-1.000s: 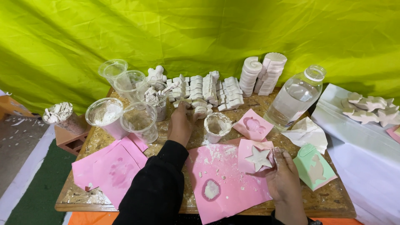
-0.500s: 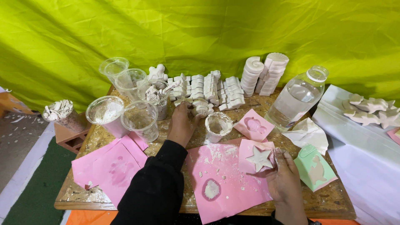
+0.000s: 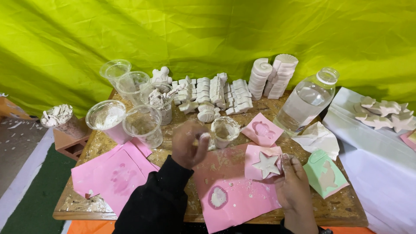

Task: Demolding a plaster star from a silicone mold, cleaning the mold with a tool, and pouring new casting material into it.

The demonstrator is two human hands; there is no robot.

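Observation:
My right hand grips the right edge of a square pink mould that has a white star cast in it. The mould rests on a pink sheet dusted with plaster crumbs. My left hand, in a black sleeve, hovers blurred above the table with its fingers loosely curled. It has a white smear at one fingertip, and I cannot tell if it holds anything. It is just left of a small clear cup with plaster residue.
Rows of white plaster casts and shell-shaped stacks line the back. Several plastic cups stand at the left, and a large clear bottle at the right. Nearby are a green mould, crumpled paper and another pink mould.
My left hand has drawn back from the casts at the middle of the table and lifted toward me. My right hand stays on the star mould.

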